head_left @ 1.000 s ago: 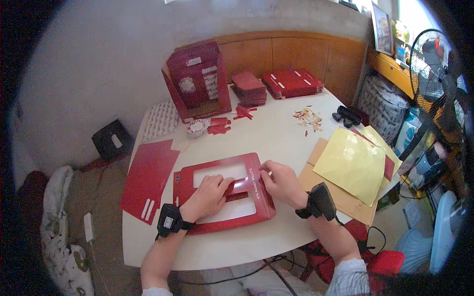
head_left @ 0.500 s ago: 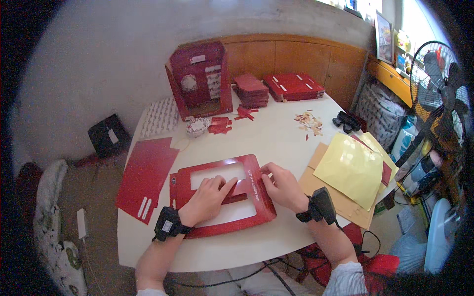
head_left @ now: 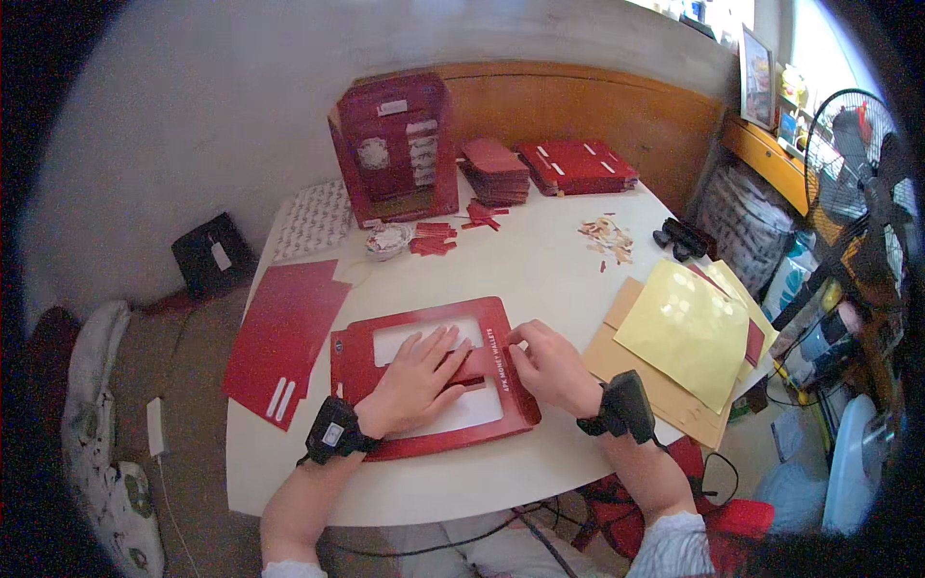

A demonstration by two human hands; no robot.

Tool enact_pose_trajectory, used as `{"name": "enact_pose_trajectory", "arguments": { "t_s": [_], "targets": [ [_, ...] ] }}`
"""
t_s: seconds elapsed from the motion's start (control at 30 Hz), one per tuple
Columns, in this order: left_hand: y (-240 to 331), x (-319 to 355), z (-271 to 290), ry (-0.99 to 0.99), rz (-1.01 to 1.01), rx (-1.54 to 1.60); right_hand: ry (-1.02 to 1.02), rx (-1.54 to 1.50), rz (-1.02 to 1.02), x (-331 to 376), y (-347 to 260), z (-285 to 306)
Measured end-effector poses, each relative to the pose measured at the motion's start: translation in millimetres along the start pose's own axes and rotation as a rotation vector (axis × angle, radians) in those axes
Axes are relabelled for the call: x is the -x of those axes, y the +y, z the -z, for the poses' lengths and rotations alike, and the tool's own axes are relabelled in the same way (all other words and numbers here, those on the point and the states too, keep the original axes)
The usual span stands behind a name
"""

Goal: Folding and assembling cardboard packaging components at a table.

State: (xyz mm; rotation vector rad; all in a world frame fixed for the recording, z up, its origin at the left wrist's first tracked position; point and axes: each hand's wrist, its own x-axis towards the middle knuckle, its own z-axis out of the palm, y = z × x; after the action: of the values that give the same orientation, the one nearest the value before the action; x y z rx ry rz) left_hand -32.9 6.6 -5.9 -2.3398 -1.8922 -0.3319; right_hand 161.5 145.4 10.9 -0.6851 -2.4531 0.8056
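Observation:
A red card packaging blank (head_left: 424, 314) with two window openings lies flat on the white table, near its front edge. Across its middle my left hand (head_left: 416, 382) rests palm down, fingers spread over the windows and the red strip between them. At the blank's right edge, my right hand (head_left: 551, 364) has its fingers curled and pinched along the folded side; the fingertips are partly hidden. Both wrists carry black straps with small devices.
Red sheets (head_left: 287, 328) lie at the left. Behind stand an open red display box (head_left: 397, 144), stacked red card pieces (head_left: 496, 164) and folded red blanks (head_left: 578, 166). Yellow paper (head_left: 679, 323) covers brown card at right. Small scraps (head_left: 607, 237) and a black clip-like object (head_left: 682, 237) lie beyond.
My left hand has flattened and spread its fingers over the blank, where before its fingers were bent near the middle strip. My right hand stays at the right edge.

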Motion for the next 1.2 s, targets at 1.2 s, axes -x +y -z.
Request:
{"name": "enact_pose_trajectory", "arguments": {
  "t_s": [1.2],
  "targets": [
    [14.9, 4.1, 17.2, 0.103, -0.146, 0.233, -0.246, 0.354, 0.216, -4.0, 7.5, 36.6]
  ]
}}
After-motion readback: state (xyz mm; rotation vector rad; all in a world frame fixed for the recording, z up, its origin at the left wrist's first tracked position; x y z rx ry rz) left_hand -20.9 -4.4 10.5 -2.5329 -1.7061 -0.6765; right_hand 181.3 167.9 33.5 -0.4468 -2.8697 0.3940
